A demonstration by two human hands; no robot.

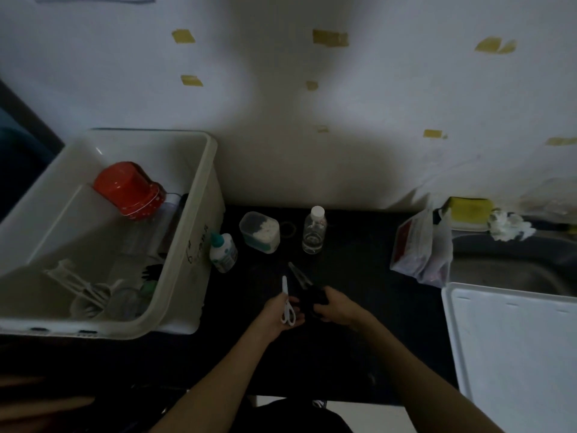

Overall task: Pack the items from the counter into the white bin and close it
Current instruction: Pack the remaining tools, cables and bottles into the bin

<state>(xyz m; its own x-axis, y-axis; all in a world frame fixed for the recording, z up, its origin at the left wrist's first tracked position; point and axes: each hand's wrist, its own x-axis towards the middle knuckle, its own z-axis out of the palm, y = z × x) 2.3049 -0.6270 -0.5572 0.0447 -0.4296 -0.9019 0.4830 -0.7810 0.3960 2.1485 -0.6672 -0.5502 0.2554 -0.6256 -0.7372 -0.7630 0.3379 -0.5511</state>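
Left grip [282,310] pinches white scissors [286,303] – right grip [332,304] curls round black scissors [304,284], above the desk [359,307] beside the white bin [187,245].

Both hands, left [282,310] and right [335,307], forward, fingers curled.

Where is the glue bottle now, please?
In the head view the glue bottle stands on the black counter, left of centre, close beside the white bin.

Dim room; white wall [281,104] (yellow tape scraps [330,38]), dark counter [359,292], steel sink [515,270] right.
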